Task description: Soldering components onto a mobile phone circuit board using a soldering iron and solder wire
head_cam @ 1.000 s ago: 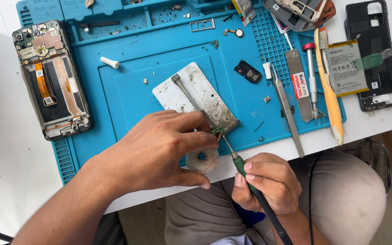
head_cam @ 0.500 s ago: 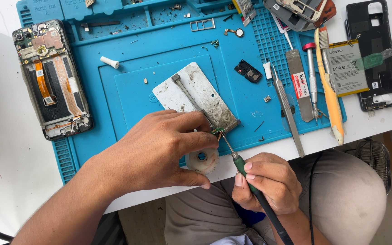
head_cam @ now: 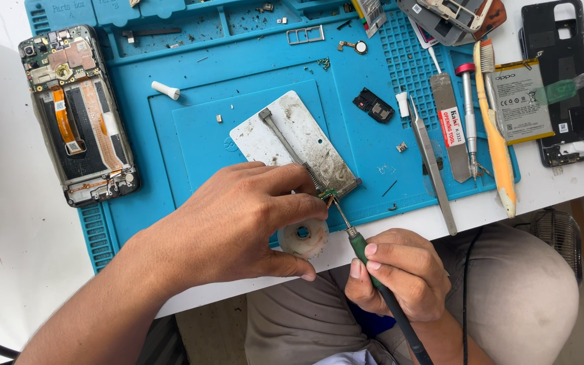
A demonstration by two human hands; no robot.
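Note:
My left hand (head_cam: 238, 223) rests on the front edge of a blue work mat (head_cam: 204, 135), its fingertips pinching a small green circuit piece (head_cam: 328, 195) against the corner of a white metal holder plate (head_cam: 299, 145). A white solder spool (head_cam: 303, 236) sits under that hand's thumb. My right hand (head_cam: 400, 274) grips a soldering iron (head_cam: 366, 260) with a green collar and black handle like a pen. Its thin tip touches the small green piece.
An opened phone body (head_cam: 79, 115) lies at the mat's left. Tweezers (head_cam: 430, 165), a metal opening tool (head_cam: 449, 125), a screwdriver (head_cam: 469, 115) and a yellow brush (head_cam: 498, 142) lie at the right. A battery (head_cam: 522, 101) sits on a black back cover (head_cam: 562, 81).

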